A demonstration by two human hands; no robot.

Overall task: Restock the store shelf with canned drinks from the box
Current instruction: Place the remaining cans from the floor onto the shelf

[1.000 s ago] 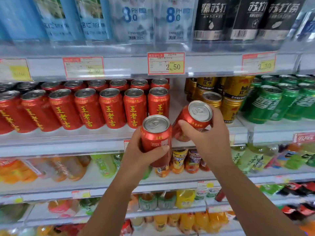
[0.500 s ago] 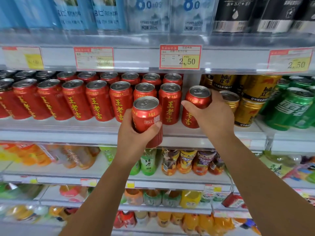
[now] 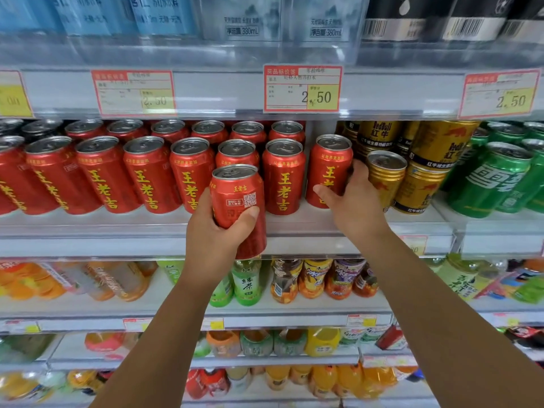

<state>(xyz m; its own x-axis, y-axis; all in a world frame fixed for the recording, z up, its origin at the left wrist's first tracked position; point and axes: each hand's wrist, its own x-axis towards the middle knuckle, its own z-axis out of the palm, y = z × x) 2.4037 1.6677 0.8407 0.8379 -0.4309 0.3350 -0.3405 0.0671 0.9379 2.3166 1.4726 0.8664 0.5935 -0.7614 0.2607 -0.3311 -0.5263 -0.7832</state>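
Note:
My left hand [image 3: 219,235] grips a red can [image 3: 239,207] with yellow lettering, held upright in front of the shelf edge [image 3: 117,244]. My right hand [image 3: 351,198] wraps around another red can [image 3: 331,163] that stands on the shelf at the right end of the red row, thumb in front and fingers behind. Several matching red cans [image 3: 147,172] fill the shelf in two rows to the left. The box is out of view.
Gold cans [image 3: 385,175] stand right next to my right hand, green cans [image 3: 494,178] further right. Price tags [image 3: 303,88] hang on the shelf above, which carries bottled water. Lower shelves hold bottled teas and juices [image 3: 247,284].
My right hand has carried its tilted can up and back and stood it upright on the shelf beside the red row. My left hand has lifted its can closer to the shelf.

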